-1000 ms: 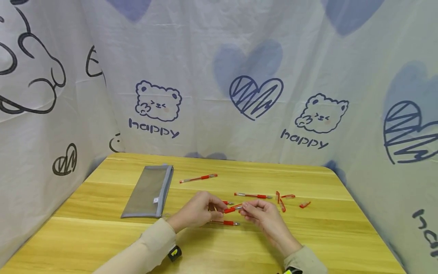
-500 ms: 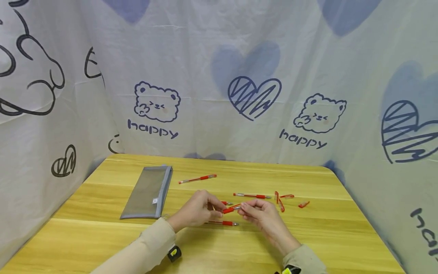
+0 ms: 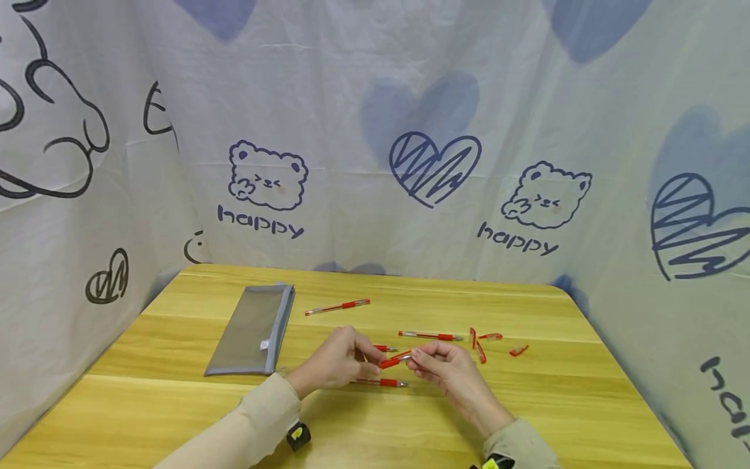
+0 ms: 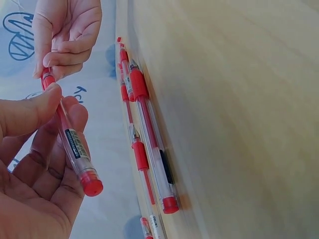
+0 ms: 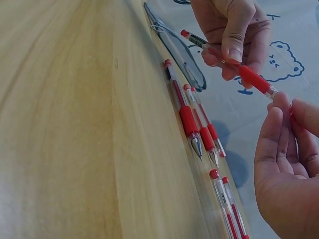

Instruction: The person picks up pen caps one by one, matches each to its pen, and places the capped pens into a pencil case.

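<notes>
My left hand holds a red gel pen by its barrel, thumb against fingers. Its red end plug points back in the left wrist view, and the silver tip cone faces my right hand. Right thumb and fingertips pinch a pen cap at that tip; a slim red strip shows beside the cone, while the rest of the cap is mostly hidden by fingers. Below the hands lies another red pen, bare tip to the right. One more pen lies just behind, partly covered by the left hand.
A grey mesh zip pouch lies on the left of the wooden table. Farther back are two red pens, one near the pouch and one toward the right. Several loose red pen caps lie right of them.
The hands stay almost in place, still holding the pen and cap together. The whole head view shifts slightly; nothing on the table has visibly moved.
</notes>
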